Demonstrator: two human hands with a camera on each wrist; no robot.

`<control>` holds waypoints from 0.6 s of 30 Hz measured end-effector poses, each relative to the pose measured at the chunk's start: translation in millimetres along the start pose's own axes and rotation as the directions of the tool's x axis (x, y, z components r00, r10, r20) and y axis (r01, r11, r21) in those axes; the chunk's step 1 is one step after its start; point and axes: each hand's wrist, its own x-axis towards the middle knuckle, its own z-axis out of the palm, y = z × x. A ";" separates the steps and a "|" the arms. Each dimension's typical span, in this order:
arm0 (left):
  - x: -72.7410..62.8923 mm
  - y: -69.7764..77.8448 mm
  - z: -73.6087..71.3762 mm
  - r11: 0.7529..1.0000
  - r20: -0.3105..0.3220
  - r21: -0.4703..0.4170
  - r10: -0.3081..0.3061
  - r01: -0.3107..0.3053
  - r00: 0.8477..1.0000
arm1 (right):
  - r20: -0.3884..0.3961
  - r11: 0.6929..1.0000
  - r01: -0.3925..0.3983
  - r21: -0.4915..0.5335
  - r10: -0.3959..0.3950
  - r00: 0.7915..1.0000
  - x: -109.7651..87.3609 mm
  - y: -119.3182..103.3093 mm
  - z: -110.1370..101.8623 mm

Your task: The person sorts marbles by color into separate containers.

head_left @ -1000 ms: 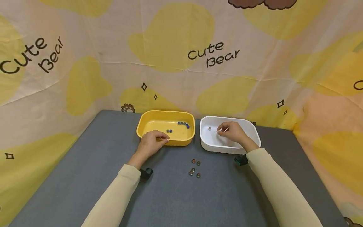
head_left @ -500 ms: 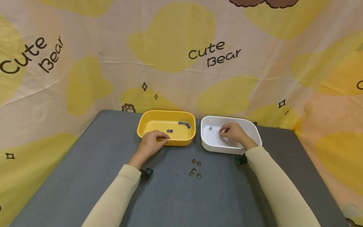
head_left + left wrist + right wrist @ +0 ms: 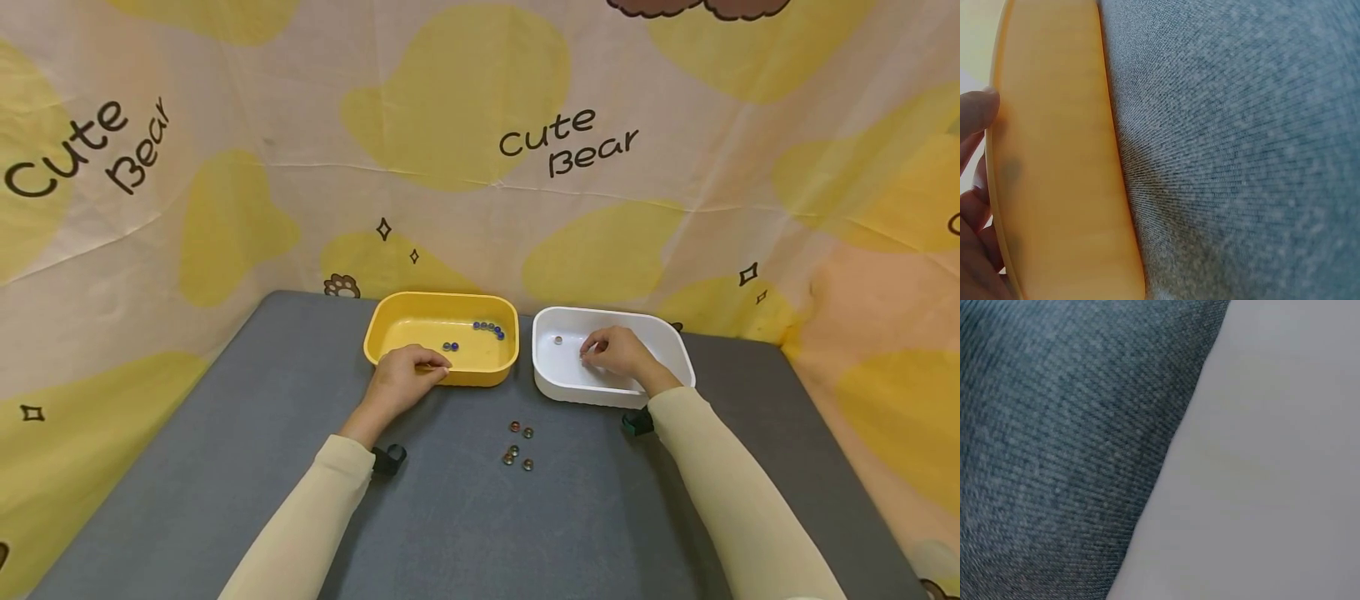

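My left hand (image 3: 403,379) pinches the near rim of a yellow plastic bin (image 3: 480,377). In the left wrist view the thumb (image 3: 979,109) lies over the rim, and the fingers bend down behind the wall. Inside the bin lie several blue glass marbles (image 3: 491,327). My right hand (image 3: 617,350) reaches into a white bin (image 3: 581,393), fingers bent, thumb and fingertips close together near its floor. I cannot tell whether a marble is between them. One pale marble (image 3: 558,340) rests left of those fingertips. Only the white wall (image 3: 1260,462) and cloth show in the right wrist view.
Several brownish and greenish marbles (image 3: 513,451) lie loose on the grey tabletop (image 3: 450,533) in front of the bins. A printed cloth backdrop (image 3: 450,108) hangs right behind the table and along its sides.
The right hand's fingertips have sunk slightly lower into the white bin and drawn closer together. The left hand stays at the yellow bin's rim, and the marbles lie as before.
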 end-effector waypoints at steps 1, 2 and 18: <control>0.0 -0.3 0.1 1.000 0.000 0.001 -0.001 0.001 1.000 | 0.003 1.000 -0.003 0.001 0.003 1.000 0.2 0.4 0.3; -0.1 0.0 0.2 1.000 -0.001 0.002 -0.002 0.002 1.000 | 0.005 1.000 -0.004 0.000 0.004 1.000 0.9 1.3 0.6; 0.1 -0.2 0.6 1.000 -0.001 -0.004 -0.002 0.002 1.000 | 0.015 1.000 -0.003 -0.020 0.003 1.000 2.6 2.1 1.5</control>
